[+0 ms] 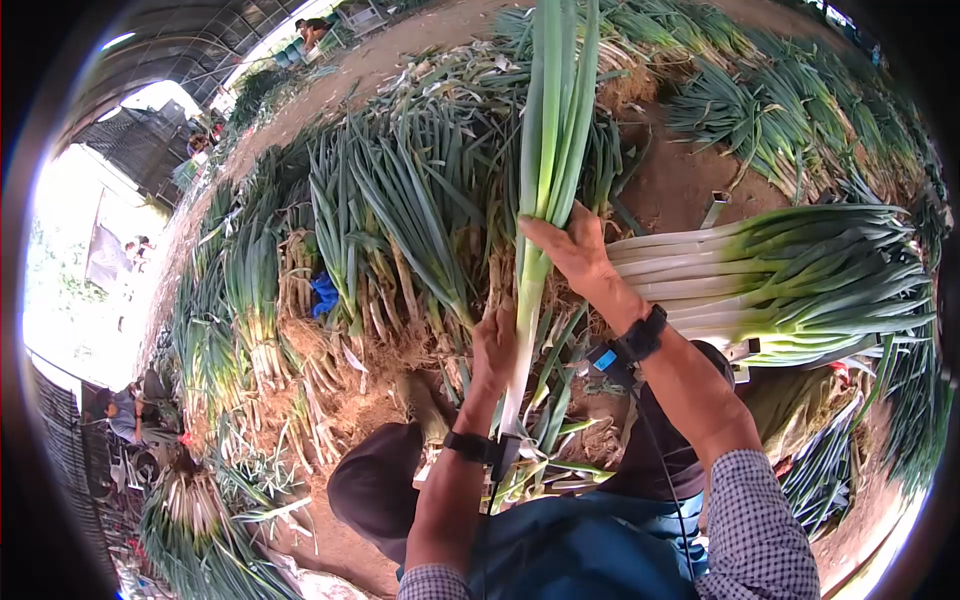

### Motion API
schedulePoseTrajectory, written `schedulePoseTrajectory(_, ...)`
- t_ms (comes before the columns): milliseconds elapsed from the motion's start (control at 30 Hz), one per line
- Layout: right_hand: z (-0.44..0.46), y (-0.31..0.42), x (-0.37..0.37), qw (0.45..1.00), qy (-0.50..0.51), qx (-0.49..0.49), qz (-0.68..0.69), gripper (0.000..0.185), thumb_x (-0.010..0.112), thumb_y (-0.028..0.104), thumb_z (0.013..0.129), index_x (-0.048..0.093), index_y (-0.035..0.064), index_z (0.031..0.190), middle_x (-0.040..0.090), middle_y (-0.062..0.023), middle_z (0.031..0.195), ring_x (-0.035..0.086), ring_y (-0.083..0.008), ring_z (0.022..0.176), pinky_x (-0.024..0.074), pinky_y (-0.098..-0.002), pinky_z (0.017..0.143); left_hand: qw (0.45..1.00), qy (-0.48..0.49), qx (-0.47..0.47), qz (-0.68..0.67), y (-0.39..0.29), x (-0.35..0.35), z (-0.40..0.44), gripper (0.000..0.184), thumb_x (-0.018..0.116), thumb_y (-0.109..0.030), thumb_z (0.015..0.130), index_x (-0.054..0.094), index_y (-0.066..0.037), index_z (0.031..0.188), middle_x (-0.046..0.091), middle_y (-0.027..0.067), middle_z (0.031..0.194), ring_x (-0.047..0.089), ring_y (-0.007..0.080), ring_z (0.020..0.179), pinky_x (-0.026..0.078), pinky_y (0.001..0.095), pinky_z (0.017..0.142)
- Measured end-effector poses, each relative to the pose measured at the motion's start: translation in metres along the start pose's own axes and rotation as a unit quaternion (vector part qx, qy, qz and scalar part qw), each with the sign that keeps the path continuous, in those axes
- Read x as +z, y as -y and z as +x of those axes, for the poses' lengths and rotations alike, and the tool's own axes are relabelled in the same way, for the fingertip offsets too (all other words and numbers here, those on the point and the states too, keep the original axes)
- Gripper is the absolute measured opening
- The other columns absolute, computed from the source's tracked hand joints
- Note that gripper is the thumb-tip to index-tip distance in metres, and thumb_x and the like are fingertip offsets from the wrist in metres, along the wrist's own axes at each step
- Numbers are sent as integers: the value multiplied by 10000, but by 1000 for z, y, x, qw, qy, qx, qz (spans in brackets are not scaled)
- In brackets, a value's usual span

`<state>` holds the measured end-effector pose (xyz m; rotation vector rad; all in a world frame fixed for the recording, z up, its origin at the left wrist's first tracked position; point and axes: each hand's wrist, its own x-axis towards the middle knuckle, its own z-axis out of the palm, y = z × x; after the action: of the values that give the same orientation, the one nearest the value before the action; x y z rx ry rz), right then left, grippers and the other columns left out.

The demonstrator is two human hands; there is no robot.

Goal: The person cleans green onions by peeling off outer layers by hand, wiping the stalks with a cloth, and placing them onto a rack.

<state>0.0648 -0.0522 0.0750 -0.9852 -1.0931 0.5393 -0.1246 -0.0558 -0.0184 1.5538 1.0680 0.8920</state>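
Wrapped around the middle of a large green onion (545, 170), my right hand (578, 250) is closed where white stalk turns to green leaf. The plant stands upright in front of me, leaves upward, with its pale stalk reaching down toward my lap. My left hand (493, 345) is curled against the left side of that stalk, lower down. What its fingers grip is hidden; a leaf from the pile behind ends near its knuckles. To the right lies a neat stack of cleaned green onions (690, 265), white stalks toward me and leaves pointing right.
Uncleaned green onions (400, 220) with dry roots are piled ahead and to the left. More heaps (770, 115) lie at the back right. A blue scrap (324, 294) sits in the pile. Peeled leaves (550, 470) litter the ground near my knees. People are visible far left.
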Motion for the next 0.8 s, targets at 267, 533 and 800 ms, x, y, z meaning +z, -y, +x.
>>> schedulePoseTrajectory(267, -3, -1, 6, 991, 22, 112, 64, 190, 715, 130, 905, 650, -6, 1020, 653, -3, 863, 576, -72, 772, 483, -273, 663, 994, 67, 71, 55, -12, 8, -2, 423, 571, -336, 1014, 568, 30, 1225, 637, 43, 898, 565, 114, 735, 485, 262, 655)
schedulePoseTrajectory(533, -8, 2, -1, 995, 65, 13, 73, 233, 740, 151, 889, 684, 12, 1068, 703, -35, 926, 644, -102, 836, 516, -272, 732, 991, 82, -81, -68, 6, -17, 6, 556, 374, -487, 1059, 661, -13, 1006, 648, 57, 705, 617, 155, 601, 492, 292, 538)
schedulePoseTrajectory(800, 17, -9, -11, 900, -13, 278, 335, 434, 712, 343, 924, 596, 59, 1232, 664, -69, 1092, 654, -211, 950, 543, -366, 837, 895, 306, -175, -274, -26, -49, -45, 554, 537, -433, 1019, 480, 24, 1327, 687, 145, 999, 691, 206, 851, 565, 340, 742)
